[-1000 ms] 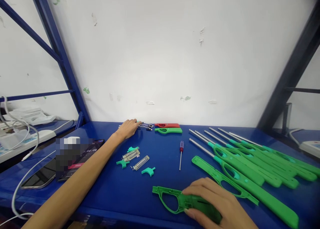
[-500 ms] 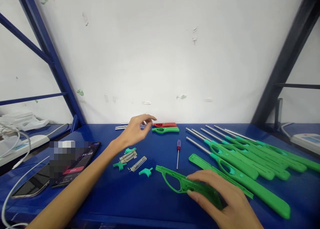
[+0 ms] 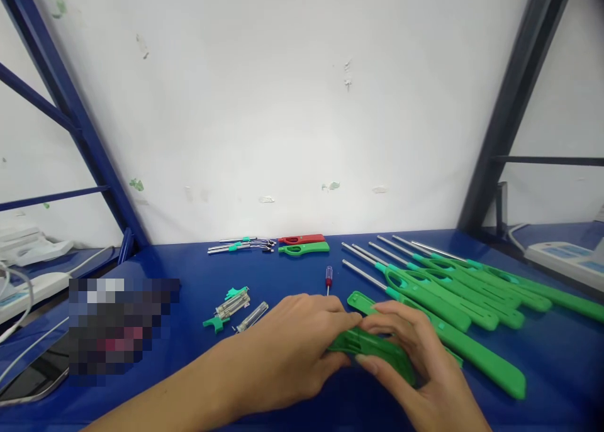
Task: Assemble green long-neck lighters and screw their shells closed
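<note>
Two hands hold one green shell (image 3: pixel 384 350) between them: the left hand (image 3: pixel 292 350) pinches the front end and the right hand (image 3: pixel 418 356) grips the back. (I can't tell if something tiny hides inside the left hand.) This one looks not done yet. The long green lighters (image 3: pixel 438 300) to the right of the hands look all done. Loose metal rods (image 3: pixel 236 247) far past the left hand and clear tubes (image 3: pixel 253 317) beside it seem unused.

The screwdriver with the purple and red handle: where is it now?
In the head view, the screwdriver lies just right of centre on the blue table, beyond the left hand, left of the green plastic lighters with metal tubes.
</note>
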### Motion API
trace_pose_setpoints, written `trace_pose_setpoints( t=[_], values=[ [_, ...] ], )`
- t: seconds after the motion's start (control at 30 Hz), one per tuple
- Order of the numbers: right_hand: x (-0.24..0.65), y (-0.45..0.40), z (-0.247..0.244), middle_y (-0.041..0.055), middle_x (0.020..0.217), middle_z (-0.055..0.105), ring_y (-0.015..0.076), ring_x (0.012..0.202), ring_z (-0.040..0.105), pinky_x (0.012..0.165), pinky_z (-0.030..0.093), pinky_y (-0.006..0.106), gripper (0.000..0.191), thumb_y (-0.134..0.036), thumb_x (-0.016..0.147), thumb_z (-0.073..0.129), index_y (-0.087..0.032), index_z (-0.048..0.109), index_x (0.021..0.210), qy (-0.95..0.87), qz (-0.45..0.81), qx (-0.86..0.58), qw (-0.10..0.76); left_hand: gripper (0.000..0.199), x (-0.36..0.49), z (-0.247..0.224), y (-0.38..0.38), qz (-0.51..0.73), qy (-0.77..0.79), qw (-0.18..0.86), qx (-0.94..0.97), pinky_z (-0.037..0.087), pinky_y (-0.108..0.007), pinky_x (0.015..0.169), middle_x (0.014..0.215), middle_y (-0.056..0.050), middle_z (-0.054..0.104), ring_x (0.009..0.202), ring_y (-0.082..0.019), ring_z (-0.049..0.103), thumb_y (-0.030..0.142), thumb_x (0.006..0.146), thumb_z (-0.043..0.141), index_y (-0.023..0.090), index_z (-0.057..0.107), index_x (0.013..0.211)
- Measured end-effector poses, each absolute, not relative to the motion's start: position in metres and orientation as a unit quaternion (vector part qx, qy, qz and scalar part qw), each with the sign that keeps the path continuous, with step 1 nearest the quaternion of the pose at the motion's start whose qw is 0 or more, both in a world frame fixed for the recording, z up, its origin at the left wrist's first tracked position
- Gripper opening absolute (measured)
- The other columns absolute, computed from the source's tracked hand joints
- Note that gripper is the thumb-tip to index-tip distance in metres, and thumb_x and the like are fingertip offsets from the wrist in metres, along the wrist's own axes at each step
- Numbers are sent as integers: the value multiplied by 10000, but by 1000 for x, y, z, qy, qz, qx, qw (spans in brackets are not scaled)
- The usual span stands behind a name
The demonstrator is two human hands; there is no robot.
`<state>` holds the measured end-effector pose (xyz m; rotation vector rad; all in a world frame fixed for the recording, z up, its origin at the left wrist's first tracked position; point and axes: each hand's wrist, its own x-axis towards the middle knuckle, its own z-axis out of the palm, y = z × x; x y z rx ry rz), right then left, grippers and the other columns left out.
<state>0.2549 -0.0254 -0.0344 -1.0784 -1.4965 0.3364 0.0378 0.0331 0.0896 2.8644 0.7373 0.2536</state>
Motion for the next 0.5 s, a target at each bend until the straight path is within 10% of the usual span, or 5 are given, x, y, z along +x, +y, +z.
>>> trace_pose_setpoints(
  t=[0.13, 0.5],
  values=[
    [256, -25, -31, 42, 1270, 794, 188, 1092, 817, 902, 675, 228, 257, -414, 1096, 665, -340, 652, 1342, -604, 85, -500, 615, 301, 30, 91, 68, 115, 317, 18, 941, 594, -379, 984, 1206, -57, 783, 1118, -253, 759, 70, 1029, 652, 237, 762, 1253],
    [257, -30, -26, 75, 1257, 784, 184, 958, 805, 830, 677, 243, 244, -421, 1126, 588, -308, 685, 1319, -604, 123, -503, 606, 323, 37, 45, 195, 77, 378, -95, 918, 661, -463, 947, 1309, -103, 728, 1093, -253, 749, 392, 1099, 737, 174, 702, 1335]
  ],
)
